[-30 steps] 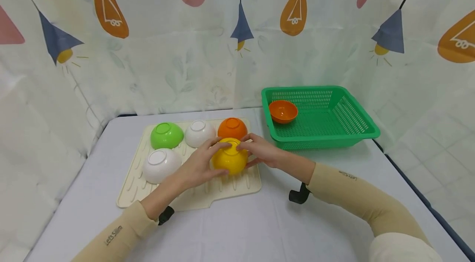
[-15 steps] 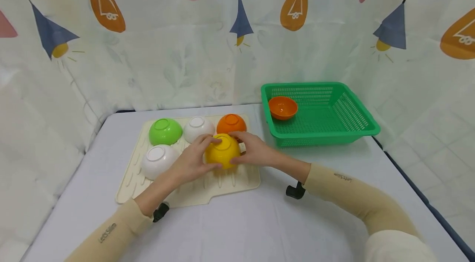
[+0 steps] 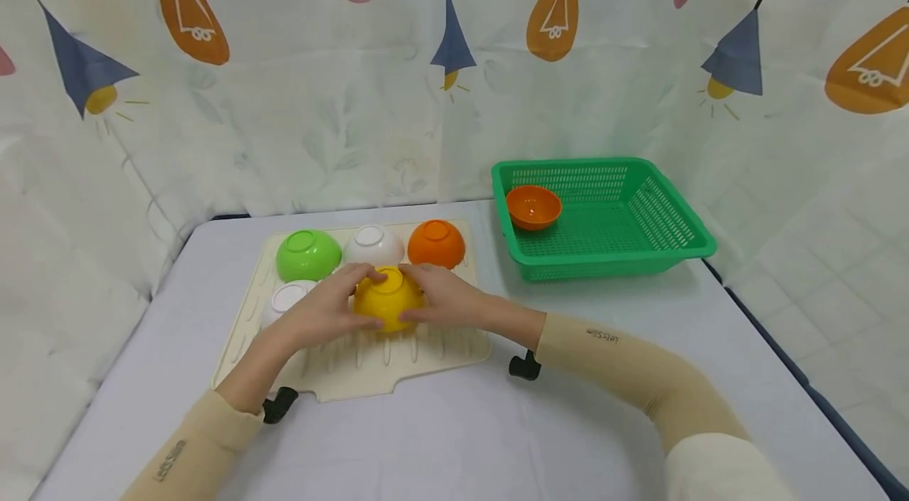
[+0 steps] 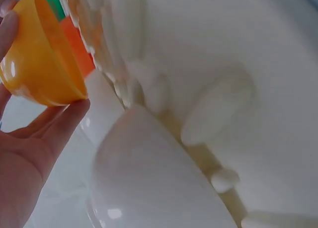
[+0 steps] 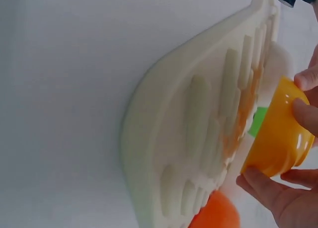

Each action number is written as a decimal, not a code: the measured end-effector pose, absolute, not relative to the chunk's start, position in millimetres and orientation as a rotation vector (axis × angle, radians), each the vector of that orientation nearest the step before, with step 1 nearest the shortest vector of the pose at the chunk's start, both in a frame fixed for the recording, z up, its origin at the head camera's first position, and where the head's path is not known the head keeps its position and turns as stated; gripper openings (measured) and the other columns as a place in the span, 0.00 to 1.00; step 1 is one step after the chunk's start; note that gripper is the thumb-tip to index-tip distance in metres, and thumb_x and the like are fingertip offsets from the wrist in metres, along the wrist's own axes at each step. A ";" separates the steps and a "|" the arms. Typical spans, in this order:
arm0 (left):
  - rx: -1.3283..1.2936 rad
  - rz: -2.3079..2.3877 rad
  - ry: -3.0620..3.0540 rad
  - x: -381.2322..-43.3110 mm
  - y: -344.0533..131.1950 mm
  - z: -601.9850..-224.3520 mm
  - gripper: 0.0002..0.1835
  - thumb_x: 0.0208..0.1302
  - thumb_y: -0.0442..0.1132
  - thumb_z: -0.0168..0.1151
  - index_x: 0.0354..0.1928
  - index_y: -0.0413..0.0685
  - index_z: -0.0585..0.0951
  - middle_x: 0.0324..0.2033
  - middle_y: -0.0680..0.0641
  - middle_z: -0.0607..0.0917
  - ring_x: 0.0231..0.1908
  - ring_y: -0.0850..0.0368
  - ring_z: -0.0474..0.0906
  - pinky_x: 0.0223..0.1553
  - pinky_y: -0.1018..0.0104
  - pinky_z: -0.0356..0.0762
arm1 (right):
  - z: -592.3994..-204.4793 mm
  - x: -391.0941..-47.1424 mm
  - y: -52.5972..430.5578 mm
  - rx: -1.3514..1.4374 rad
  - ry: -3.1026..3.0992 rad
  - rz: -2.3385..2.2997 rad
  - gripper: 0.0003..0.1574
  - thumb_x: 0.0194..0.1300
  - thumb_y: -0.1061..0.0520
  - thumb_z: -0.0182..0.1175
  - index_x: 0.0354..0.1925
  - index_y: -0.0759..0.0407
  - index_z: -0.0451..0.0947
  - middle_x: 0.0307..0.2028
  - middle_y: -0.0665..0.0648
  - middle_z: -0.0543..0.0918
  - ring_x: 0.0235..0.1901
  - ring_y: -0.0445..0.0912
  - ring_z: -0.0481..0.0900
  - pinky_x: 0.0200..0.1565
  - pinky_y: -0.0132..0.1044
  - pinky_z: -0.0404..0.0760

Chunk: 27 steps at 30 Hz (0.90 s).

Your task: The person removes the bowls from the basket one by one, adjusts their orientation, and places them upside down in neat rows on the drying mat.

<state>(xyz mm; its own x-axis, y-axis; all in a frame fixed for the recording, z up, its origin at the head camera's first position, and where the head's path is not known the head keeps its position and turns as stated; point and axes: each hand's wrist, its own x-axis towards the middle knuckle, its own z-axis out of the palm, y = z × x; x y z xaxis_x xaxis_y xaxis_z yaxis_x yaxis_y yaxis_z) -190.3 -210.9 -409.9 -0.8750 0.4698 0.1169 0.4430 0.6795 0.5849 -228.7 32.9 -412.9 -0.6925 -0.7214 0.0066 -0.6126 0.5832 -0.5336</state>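
An upside-down yellow bowl [image 3: 387,302] is held between both hands over the cream drying mat [image 3: 426,347]; its rim shows clear of the mat in the left wrist view. My left hand [image 3: 323,309] grips the bowl's left side, fingers near the foot ring and thumb low. On its right side my right hand [image 3: 449,297] grips it the same way. Upside down on the mat lie a green bowl [image 3: 308,255], a white bowl [image 3: 372,244] and an orange bowl [image 3: 436,244] along the back. Another white bowl [image 3: 284,297] sits front left, partly hidden by the left hand.
A green plastic basket [image 3: 604,264] stands at the back right of the white-covered table [image 3: 454,438]. In its left corner an orange bowl [image 3: 534,209] lies mouth up. A printed curtain [image 3: 319,106] hangs behind the table.
Both hands have carried the yellow bowl leftward across the mat, from in front of the orange bowl toward the front white bowl. The view has shifted slightly.
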 end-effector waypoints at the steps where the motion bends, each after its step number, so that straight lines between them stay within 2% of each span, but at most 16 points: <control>1: 0.765 0.971 2.837 -190.5 -213.8 -409.9 0.32 0.55 0.47 0.81 0.59 0.50 0.76 0.58 0.48 0.80 0.56 0.45 0.75 0.59 0.44 0.75 | -414.0 -228.7 29.5 -1.111 2.607 -0.752 0.49 0.67 0.45 0.71 0.76 0.62 0.62 0.66 0.59 0.75 0.62 0.49 0.74 0.63 0.36 0.74; 11: 0.767 0.870 2.828 -196.4 -228.0 -412.8 0.32 0.52 0.42 0.83 0.55 0.49 0.75 0.55 0.47 0.82 0.55 0.45 0.77 0.60 0.43 0.74 | -426.7 -227.6 1.6 -1.028 2.654 -0.698 0.48 0.67 0.45 0.71 0.75 0.59 0.62 0.63 0.59 0.76 0.56 0.45 0.77 0.61 0.33 0.75; 18: 0.716 0.800 2.805 -198.0 -233.3 -413.2 0.32 0.49 0.38 0.84 0.52 0.50 0.74 0.55 0.46 0.82 0.56 0.45 0.76 0.62 0.43 0.73 | -428.0 -223.9 -2.9 -1.046 2.669 -0.669 0.47 0.68 0.46 0.70 0.75 0.60 0.62 0.64 0.60 0.75 0.57 0.45 0.76 0.61 0.32 0.75; 24: 0.750 0.777 2.786 -197.9 -235.4 -407.1 0.30 0.51 0.35 0.82 0.53 0.48 0.75 0.55 0.44 0.82 0.58 0.42 0.75 0.63 0.40 0.71 | -424.5 -226.2 3.8 -1.054 2.640 -0.681 0.41 0.69 0.53 0.69 0.73 0.59 0.64 0.65 0.57 0.76 0.60 0.45 0.76 0.61 0.32 0.75; 27: 0.756 0.778 2.781 -196.9 -236.7 -401.6 0.27 0.57 0.37 0.79 0.57 0.48 0.76 0.57 0.44 0.80 0.59 0.42 0.74 0.63 0.39 0.70 | -419.5 -228.1 11.8 -1.054 2.620 -0.706 0.36 0.69 0.55 0.69 0.70 0.58 0.68 0.63 0.55 0.77 0.59 0.46 0.77 0.59 0.31 0.77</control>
<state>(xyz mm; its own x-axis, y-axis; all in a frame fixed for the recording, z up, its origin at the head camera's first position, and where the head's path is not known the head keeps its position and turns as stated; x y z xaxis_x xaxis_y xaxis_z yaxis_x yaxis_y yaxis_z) -196.9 -236.7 -401.6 -0.8602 0.5097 -0.0142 0.4283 0.7373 0.5225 -228.1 11.8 -419.5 -0.7146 -0.6988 -0.0326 -0.5879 0.6251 -0.5134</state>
